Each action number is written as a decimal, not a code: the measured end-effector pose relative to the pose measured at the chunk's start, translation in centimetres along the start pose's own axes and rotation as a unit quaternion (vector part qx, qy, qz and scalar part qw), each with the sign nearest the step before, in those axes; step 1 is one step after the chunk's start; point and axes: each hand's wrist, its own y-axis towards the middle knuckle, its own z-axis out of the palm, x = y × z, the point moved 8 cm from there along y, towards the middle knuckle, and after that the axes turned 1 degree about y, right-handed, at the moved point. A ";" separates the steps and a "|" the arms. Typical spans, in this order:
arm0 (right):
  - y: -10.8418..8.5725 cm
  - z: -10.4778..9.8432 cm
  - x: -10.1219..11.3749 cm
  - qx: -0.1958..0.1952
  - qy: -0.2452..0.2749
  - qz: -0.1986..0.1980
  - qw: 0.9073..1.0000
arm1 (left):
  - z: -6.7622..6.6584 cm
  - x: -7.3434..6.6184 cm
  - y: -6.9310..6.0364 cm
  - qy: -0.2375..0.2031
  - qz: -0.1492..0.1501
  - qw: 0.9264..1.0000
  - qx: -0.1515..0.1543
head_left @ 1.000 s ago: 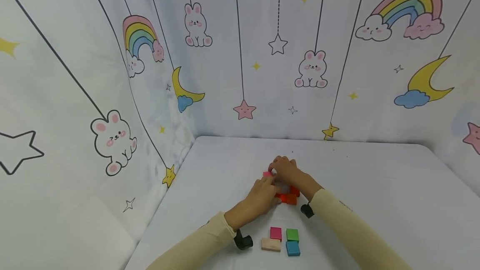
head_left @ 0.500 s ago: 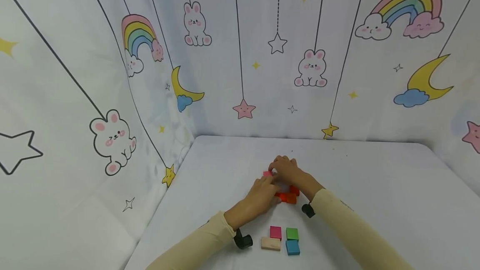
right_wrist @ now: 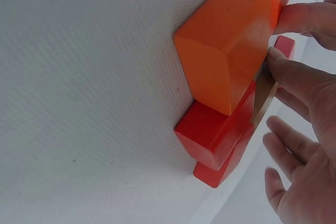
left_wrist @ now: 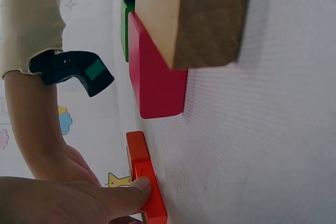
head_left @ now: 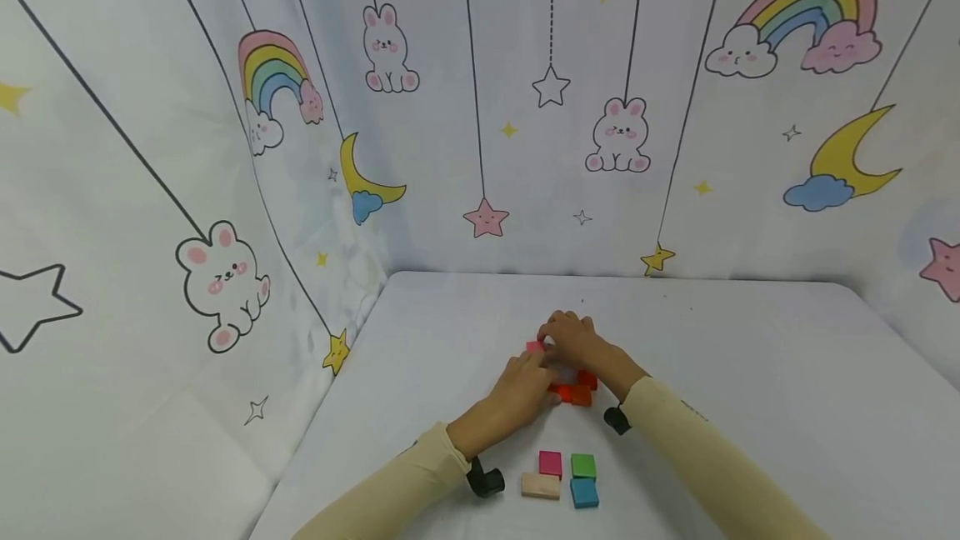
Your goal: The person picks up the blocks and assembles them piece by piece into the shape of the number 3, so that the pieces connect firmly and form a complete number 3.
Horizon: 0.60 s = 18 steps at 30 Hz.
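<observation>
My left hand [head_left: 521, 390] pinches an orange-red block [left_wrist: 151, 198], its thumb on the outer side. In the right wrist view a left finger lies on that block's inner side. Against it stands an orange block [right_wrist: 223, 40], then red blocks [right_wrist: 210, 129] continue the curved row. My right hand [head_left: 573, 340] reaches to the row's far side, thumb and finger gripping a tan wooden block [right_wrist: 264, 90], partly hidden. The other right fingers stand off, loosely bent. Beside both hands in the head view is a pinkish-red block [head_left: 534, 347].
Nearer on the white table [head_left: 420, 340] lie a magenta block [head_left: 550, 463], a green block [head_left: 582, 466], a blue block [head_left: 584, 492] and a plain wooden block [head_left: 541, 486]. Black wrist cameras [head_left: 486, 482] hang below the sleeves. A patterned cloth wall [head_left: 450, 107] stands behind.
Both hands and all blocks keep their places. Only the head view has shifted slightly.
</observation>
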 end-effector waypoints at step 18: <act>-10.4 -6.3 0.2 -0.026 0.021 -0.021 0.999 | 0.1 0.0 0.1 -0.002 0.000 1.000 0.002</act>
